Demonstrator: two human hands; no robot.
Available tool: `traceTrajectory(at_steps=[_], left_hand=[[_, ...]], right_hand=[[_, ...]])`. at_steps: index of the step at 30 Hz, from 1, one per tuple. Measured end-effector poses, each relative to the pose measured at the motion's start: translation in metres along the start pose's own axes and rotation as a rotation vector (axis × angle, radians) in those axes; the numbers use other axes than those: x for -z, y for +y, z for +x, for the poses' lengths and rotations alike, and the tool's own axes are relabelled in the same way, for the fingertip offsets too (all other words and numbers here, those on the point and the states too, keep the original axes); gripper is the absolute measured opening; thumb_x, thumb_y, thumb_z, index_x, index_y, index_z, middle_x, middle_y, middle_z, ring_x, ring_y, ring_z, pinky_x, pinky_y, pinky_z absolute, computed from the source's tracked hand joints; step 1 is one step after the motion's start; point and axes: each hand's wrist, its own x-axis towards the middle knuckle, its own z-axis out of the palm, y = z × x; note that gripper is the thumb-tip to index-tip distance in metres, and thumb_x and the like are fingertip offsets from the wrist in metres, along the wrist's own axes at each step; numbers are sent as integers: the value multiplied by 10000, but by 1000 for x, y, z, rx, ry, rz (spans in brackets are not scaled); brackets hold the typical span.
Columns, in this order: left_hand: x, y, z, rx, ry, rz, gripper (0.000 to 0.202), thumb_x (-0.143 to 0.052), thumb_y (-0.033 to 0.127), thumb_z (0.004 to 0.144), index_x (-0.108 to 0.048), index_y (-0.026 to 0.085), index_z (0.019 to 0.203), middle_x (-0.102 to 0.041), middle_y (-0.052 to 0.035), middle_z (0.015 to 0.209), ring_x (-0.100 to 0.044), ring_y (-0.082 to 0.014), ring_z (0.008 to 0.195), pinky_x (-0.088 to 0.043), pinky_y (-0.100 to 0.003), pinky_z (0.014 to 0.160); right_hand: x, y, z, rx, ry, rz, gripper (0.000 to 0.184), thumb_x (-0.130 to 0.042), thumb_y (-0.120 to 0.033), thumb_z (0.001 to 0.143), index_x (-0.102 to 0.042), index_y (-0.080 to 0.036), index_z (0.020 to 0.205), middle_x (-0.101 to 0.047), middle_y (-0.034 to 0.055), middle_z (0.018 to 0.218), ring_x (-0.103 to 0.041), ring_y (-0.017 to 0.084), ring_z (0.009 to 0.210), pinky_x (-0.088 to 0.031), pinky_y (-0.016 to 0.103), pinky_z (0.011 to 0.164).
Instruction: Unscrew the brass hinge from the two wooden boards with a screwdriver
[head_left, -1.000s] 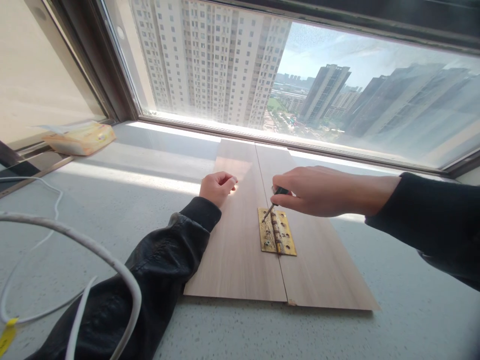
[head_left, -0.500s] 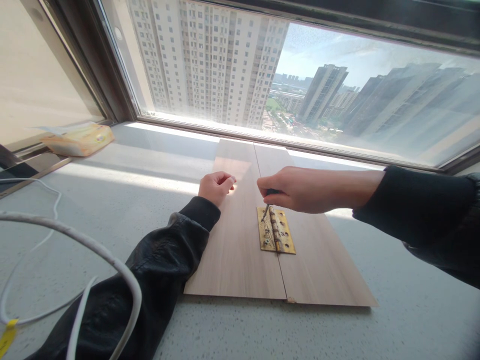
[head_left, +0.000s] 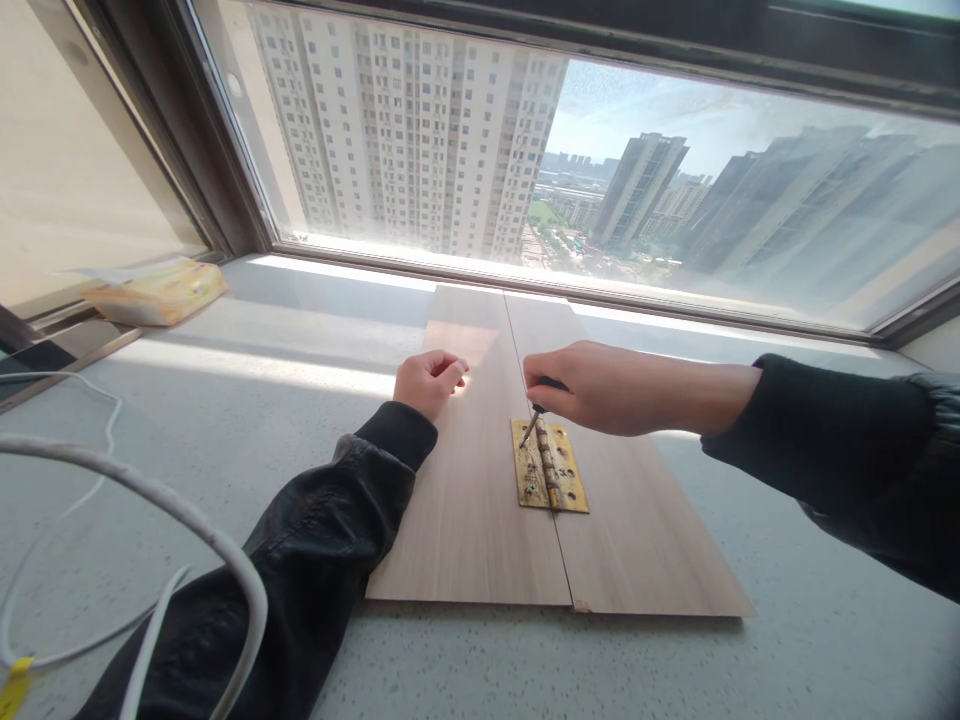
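My right hand (head_left: 559, 385) is closed round the dark handle of a screwdriver (head_left: 533, 421). Its metal shaft slants down to the left leaf of a worn brass hinge (head_left: 555, 455). That hinge lies flat across the seam of two pale wooden boards, the left board (head_left: 465, 510) and the right board (head_left: 637, 530). Several holes show in its right leaf, and dark screw-like spots mark the left one. Over the left board's edge, my left hand (head_left: 430, 383) has its fingers curled in a pinch; whatever they hold, if anything, is hidden.
White cables (head_left: 217, 540) loop at the lower left on the speckled counter (head_left: 300, 440). A tissue pack (head_left: 161, 290) rests in the far left corner. A window frame (head_left: 450, 275) runs behind the boards, with tall buildings outside.
My right hand has moved slightly right and down relative to the hinge, and more of the screwdriver shaft shows. The left hand keeps its curled pose. The whole view has shifted a little.
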Motion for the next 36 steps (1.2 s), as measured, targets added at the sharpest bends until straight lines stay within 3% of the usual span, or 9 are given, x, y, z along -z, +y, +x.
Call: traceTrajectory(at_steps=[7, 10, 13, 19, 25, 28, 30, 33, 36], left_hand=[[0, 0, 0, 3, 2, 7, 230, -565, 326, 687, -669, 122, 671, -615, -18, 546, -535, -109, 491, -434, -217, 519], [0, 1, -1, 1, 1, 14, 225, -564, 323, 688, -670, 126, 666, -618, -17, 546, -536, -109, 492, -432, -219, 524], [0, 1, 0, 2, -1, 18, 224, -564, 322, 690, -670, 127, 659, -618, -16, 545, -535, -108, 490, -432, -220, 521], [0, 0, 0, 2, -4, 13, 226, -561, 321, 698, -670, 125, 668, -616, -18, 548, -534, -106, 489, -435, -219, 518], [0, -2, 1, 2, -13, 11, 232, -567, 331, 697, -671, 123, 689, -612, -16, 553, -534, -108, 498, -438, -223, 527], [-1, -2, 1, 4, -14, 13, 237, -565, 333, 698, -670, 121, 688, -610, -17, 552, -531, -106, 496, -434, -220, 523], [-1, -2, 1, 3, -11, 15, 236, -561, 330, 701, -668, 120, 685, -607, -16, 549, -527, -104, 493, -426, -217, 515], [0, -1, 0, -2, -13, 18, 234, -557, 326, 702, -669, 122, 683, -604, -15, 548, -521, -102, 491, -418, -214, 509], [0, 0, 0, -5, -13, 21, 237, -556, 332, 701, -669, 124, 684, -606, -14, 550, -522, -104, 492, -422, -218, 513]], right_hand=[[6, 14, -4, 191, -47, 53, 201, -427, -247, 830, -613, -256, 905, -629, 12, 863, -557, 152, 732, -372, 266, 612], [-1, 8, -4, 55, 41, -100, 336, -339, -437, 884, -565, -221, 1004, -612, 52, 753, -526, 174, 609, -317, 285, 521], [-3, 5, -3, -53, 60, -165, 387, -288, -462, 897, -552, -179, 897, -562, 48, 633, -453, 154, 500, -273, 284, 469], [5, 12, -7, 250, -20, 90, 148, -453, -227, 816, -601, -221, 823, -573, 40, 920, -521, 151, 752, -387, 271, 627], [-12, -2, -10, 59, 141, 86, 397, -320, -465, 898, -463, -187, 1143, -603, 79, 911, -552, 192, 735, -389, 302, 592], [-14, -7, -9, -102, 189, -186, 416, -230, -448, 919, -528, -160, 955, -585, 67, 690, -524, 194, 564, -321, 302, 497], [-13, -6, -9, -85, 153, -210, 322, -284, -377, 910, -528, -169, 877, -568, 52, 646, -508, 182, 539, -303, 290, 480], [-11, -4, -10, 71, 124, -16, 174, -425, -258, 839, -503, -182, 975, -596, 65, 875, -535, 161, 680, -359, 265, 547], [-15, -8, -11, 78, 157, 28, 248, -459, -278, 818, -486, -182, 1045, -568, 92, 1018, -533, 148, 691, -358, 256, 548]])
